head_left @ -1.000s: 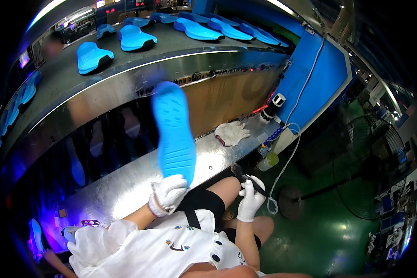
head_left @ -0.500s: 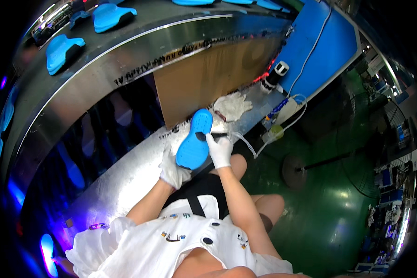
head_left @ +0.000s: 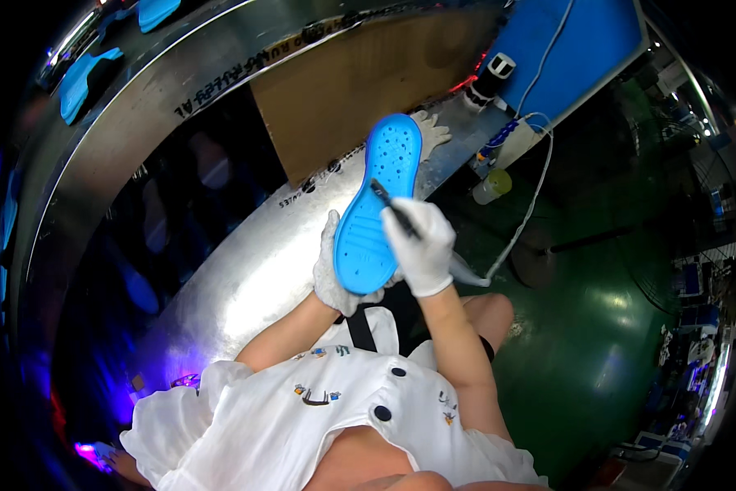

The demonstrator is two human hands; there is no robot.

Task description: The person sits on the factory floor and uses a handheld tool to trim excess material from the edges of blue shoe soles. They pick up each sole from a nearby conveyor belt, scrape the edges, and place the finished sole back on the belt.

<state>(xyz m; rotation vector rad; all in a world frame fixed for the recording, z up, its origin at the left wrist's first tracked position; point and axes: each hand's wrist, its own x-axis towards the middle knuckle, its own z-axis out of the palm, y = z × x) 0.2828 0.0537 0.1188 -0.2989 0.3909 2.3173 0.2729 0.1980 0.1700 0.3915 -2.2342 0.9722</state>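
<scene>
Since the earlier frame, the tool (head_left: 394, 209) in my right hand (head_left: 427, 252) has swung from lying crosswise to slanting left and far, and the sole (head_left: 366, 221) now hides part of the spare glove (head_left: 434, 136) on the bench (head_left: 237, 278). My right fingers are curled in, pinching the tool. My left hand (head_left: 328, 274) holds the sole's near end, thumb up its left edge; the fingers go beneath, so I cannot tell how they press. The sole sits between my hands, holed face toward me, long axis running near to far and leaning right. From my right fingers its narrow middle lies left and far; that hand is nearer it, the tool's tip right over it, touching or not I cannot tell.
</scene>
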